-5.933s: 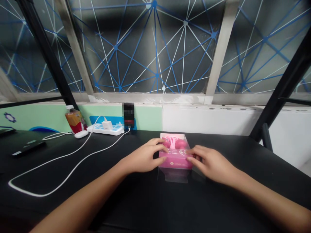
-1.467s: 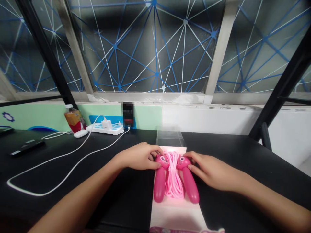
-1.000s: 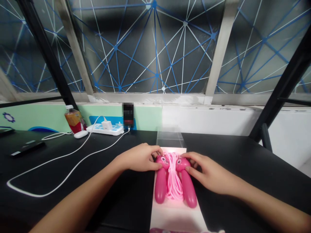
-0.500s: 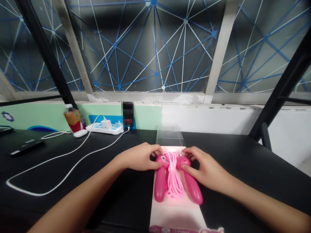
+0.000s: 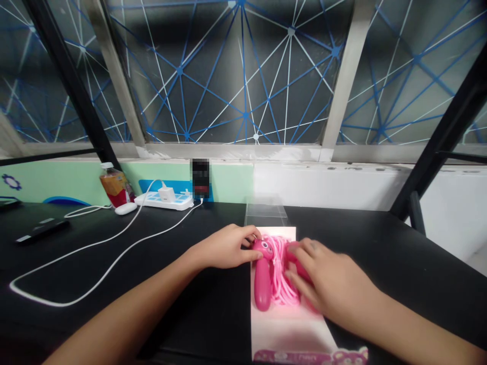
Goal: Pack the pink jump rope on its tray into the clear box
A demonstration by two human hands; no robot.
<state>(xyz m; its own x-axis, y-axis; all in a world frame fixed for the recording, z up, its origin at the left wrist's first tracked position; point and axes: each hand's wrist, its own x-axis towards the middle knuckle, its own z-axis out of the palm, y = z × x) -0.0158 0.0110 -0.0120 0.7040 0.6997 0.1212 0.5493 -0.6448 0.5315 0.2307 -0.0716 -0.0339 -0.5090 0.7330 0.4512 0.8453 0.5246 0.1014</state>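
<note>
A pink jump rope lies on a pale pink card (image 5: pixel 281 329) in front of me, its cord (image 5: pixel 280 274) bundled between two handles. My left hand (image 5: pixel 232 247) pinches the animal-face top of the left handle (image 5: pixel 262 284). Over the right handle (image 5: pixel 293 253) lies my right hand (image 5: pixel 327 274), fingers curled on it and covering most of it. A printed strip with a bear shape (image 5: pixel 348 356) runs along the card's near edge. Behind the card stands a clear plastic box (image 5: pixel 266 214).
On the left, a white cable (image 5: pixel 38 302) loops across the black table (image 5: pixel 182 324). Farther back are a power strip (image 5: pixel 163 201), a phone (image 5: pixel 201 178), a drink bottle (image 5: pixel 115 186) and a white mouse-like object (image 5: pixel 126 208). A dark flat device (image 5: pixel 42 230) lies far left.
The card and jump rope have shifted slightly right. My right hand has moved from pinching the top of the right handle to covering it. My left hand keeps its hold.
</note>
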